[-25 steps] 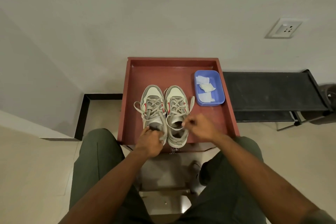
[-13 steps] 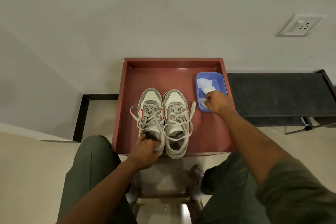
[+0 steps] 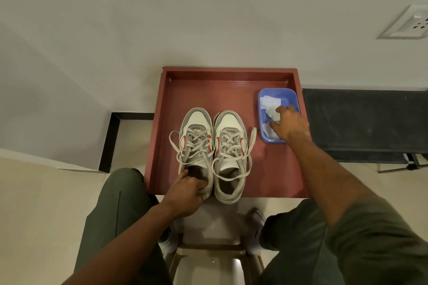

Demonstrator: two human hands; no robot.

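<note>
Red surface (image 3: 231,95): left hand (image 3: 185,192) fingers curled round left shoe (image 3: 196,122) heel; right hand (image 3: 291,126) fingers loosely spread on wipe (image 3: 271,112), nothing gripped, tub (image 3: 294,95) right of that shoe; pinch one corner only

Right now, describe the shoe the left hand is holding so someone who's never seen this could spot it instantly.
Find the red tray against the wall, where two grey-and-white sneakers stand side by side, toes toward the wall. The one you want is the left sneaker, farther from the blue tub. Unlike the right sneaker, it has the left hand gripping its heel.
</note>
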